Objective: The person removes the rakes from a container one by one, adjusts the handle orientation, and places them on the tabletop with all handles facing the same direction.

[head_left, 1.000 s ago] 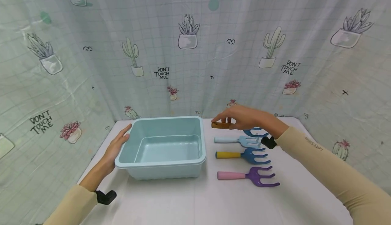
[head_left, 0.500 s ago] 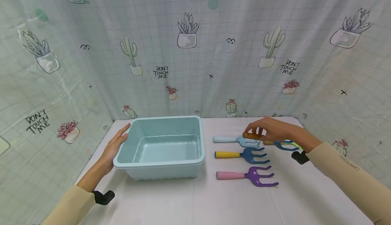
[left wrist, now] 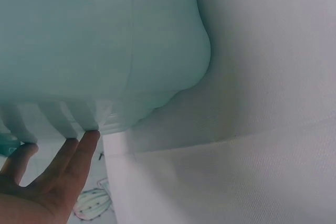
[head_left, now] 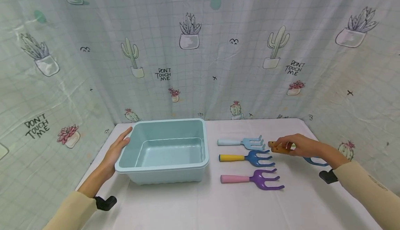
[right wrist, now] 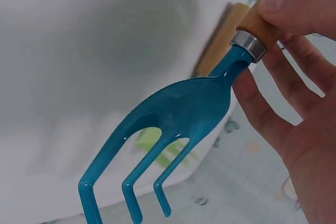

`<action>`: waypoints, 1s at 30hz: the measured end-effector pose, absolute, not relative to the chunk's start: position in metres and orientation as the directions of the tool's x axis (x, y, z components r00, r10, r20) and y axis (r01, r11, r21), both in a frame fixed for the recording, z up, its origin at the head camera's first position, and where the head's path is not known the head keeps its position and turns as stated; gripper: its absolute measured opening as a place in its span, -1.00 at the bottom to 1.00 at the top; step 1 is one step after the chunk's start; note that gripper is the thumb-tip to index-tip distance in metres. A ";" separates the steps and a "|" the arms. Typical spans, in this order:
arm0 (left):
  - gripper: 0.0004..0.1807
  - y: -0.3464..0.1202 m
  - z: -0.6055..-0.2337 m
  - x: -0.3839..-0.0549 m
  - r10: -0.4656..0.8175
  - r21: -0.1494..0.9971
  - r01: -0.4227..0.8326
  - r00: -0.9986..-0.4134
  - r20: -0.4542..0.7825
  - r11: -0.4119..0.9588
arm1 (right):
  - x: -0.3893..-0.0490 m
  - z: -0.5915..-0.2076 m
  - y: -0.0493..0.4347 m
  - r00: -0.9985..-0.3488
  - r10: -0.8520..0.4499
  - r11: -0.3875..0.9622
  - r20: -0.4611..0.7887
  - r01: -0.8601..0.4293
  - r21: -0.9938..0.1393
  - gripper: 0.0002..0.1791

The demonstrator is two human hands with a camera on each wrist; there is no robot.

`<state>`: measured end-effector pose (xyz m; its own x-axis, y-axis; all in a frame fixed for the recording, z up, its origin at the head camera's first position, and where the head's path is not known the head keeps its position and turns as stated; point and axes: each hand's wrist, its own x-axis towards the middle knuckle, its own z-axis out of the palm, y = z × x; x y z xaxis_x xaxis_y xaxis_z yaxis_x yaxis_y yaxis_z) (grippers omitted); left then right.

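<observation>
My right hand (head_left: 300, 145) pinches the wooden handle (head_left: 280, 150) of a blue hand rake (right wrist: 184, 103) between thumb and fingers, at the table's right. In the right wrist view its bent tines point away from the hand. Behind it lies another wooden-handled tool (right wrist: 223, 40) with a light green head, partly hidden by the rake and hand. My left hand (head_left: 115, 152) rests against the left side of a pale blue plastic tub (head_left: 162, 170). Its fingers (left wrist: 79, 156) look straight and touch the tub's outer wall in the left wrist view.
Between the tub and my right hand lie three hand rakes in a column: a light blue one (head_left: 251, 143), a blue one with a yellow handle (head_left: 232, 158) and a purple one with a pink handle (head_left: 235, 179). A cactus-print curtain (head_left: 215, 60) encloses the white table (head_left: 200, 209).
My right hand has carried the blue rake rightward and toward me, lowering it beside the green-headed tool, past the light blue rake. The left hand stays on the tub.
</observation>
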<state>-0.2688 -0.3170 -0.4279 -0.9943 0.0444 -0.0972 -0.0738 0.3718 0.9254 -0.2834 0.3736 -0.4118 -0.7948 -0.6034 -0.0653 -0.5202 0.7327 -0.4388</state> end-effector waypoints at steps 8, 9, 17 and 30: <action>-0.32 -0.318 -0.428 -0.268 0.062 0.932 -0.053 -0.995 -0.080 0.358 | -0.276 -0.443 0.397 -0.815 -0.575 0.738 -0.076 -0.476 -0.479 -0.51; -0.32 -0.318 -0.428 -0.268 0.061 0.932 -0.053 -0.995 -0.080 0.359 | -0.275 -0.446 0.398 -0.813 -0.577 0.734 -0.073 -0.478 -0.483 -0.50; -0.31 -0.317 -0.427 -0.267 0.060 0.928 -0.040 -0.996 -0.067 0.370 | -0.267 -0.457 0.393 -0.826 -0.557 0.750 -0.088 -0.455 -0.479 -0.47; -0.33 -0.316 -0.427 -0.267 0.052 0.923 -0.054 -0.995 -0.080 0.382 | -0.266 -0.458 0.390 -0.840 -0.531 0.780 -0.115 -0.431 -0.453 -0.51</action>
<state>-0.2669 -0.3158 -0.4267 -0.9954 0.0520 -0.0800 -0.0542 0.3821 0.9225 -0.2665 0.3900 -0.4578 -0.8398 -0.5306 -0.1149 -0.4309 0.7802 -0.4534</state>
